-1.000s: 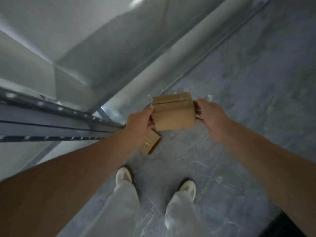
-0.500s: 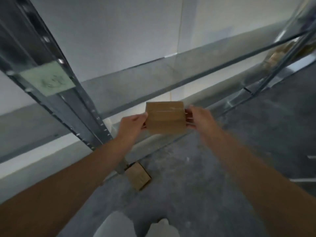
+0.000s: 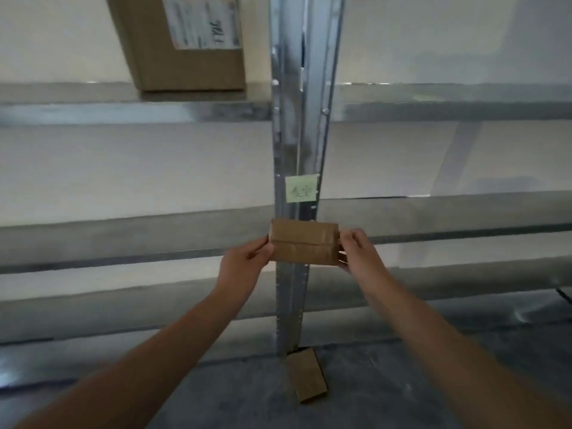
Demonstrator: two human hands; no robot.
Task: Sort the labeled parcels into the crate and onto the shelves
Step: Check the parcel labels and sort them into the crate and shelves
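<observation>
I hold a small taped cardboard parcel (image 3: 305, 242) level in front of the metal shelf upright (image 3: 297, 119). My left hand (image 3: 246, 264) grips its left end and my right hand (image 3: 359, 252) grips its right end. The parcel hovers at the height of the middle shelf (image 3: 123, 239). A larger cardboard box (image 3: 185, 48) with a white label stands on the upper shelf (image 3: 93, 109) at the left. Another small parcel (image 3: 308, 377) lies on the floor at the foot of the upright.
A pale green sticky note (image 3: 301, 187) with handwriting is stuck on the upright just above the held parcel. A lower shelf (image 3: 93, 317) runs near the grey floor (image 3: 371, 391). A white wall is behind the rack.
My view has swung up from the floor to face the rack squarely. The parcel in both hands now sits in front of the upright, below the note. The box on the upper shelf has come into view.
</observation>
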